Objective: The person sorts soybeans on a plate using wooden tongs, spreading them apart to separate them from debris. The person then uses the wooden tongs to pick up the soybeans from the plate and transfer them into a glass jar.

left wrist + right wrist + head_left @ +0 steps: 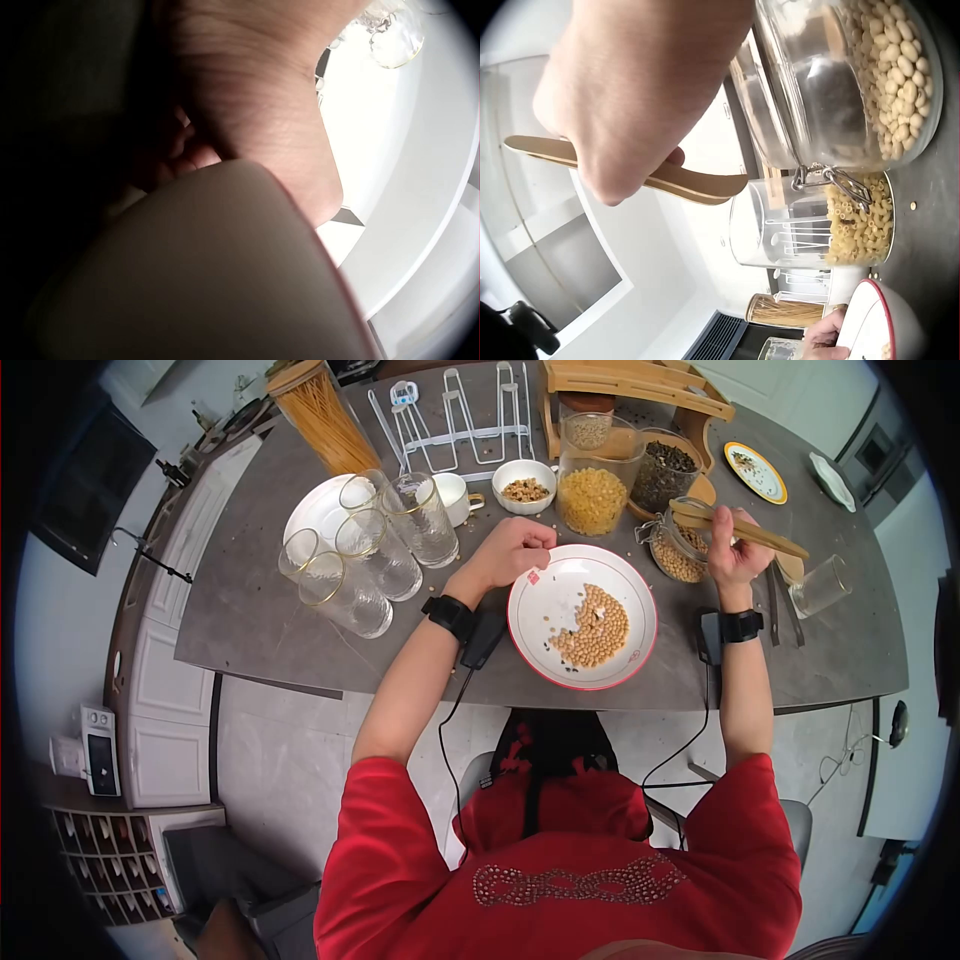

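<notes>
My left hand [513, 550] grips the upper left rim of a white dish [540, 645] with a red edge. Soybeans [598, 630] lie heaped in the dish, with a few dark bits beside them. The pale dish edge [217, 262] fills the lower part of the left wrist view. My right hand [735, 550] holds wooden tongs [697, 185] above a glass clip-top jar [810, 97] partly filled with soybeans [904, 82]. Between thumb and fingers, the tongs lie roughly level.
Several glass tumblers [385, 565] stand on the left. Behind are a pasta canister [592, 500], a small bowl [523, 500], a seed jar [662, 475] and a white rack [465, 435]. One glass [822, 588] and dark metal tongs [785, 605] lie at right; a yellow-rimmed plate [768, 482] sits behind.
</notes>
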Available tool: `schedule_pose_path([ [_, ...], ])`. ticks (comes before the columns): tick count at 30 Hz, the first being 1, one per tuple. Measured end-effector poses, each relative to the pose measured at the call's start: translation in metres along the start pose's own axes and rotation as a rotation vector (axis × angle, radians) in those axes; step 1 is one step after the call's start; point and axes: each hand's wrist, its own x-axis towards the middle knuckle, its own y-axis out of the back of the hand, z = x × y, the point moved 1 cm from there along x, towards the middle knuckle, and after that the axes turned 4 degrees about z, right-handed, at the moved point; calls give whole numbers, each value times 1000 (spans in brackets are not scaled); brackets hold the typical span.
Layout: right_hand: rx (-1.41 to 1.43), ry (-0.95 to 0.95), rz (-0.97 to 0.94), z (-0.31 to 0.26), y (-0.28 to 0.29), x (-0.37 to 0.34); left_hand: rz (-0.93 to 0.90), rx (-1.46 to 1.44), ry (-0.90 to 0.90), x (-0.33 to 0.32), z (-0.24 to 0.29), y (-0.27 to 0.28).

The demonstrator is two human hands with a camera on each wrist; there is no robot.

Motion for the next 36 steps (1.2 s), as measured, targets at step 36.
schedule_pose_path([
  [36, -65, -107, -42, -12, -10, -7, 68, 63, -59, -8, 13, -3],
])
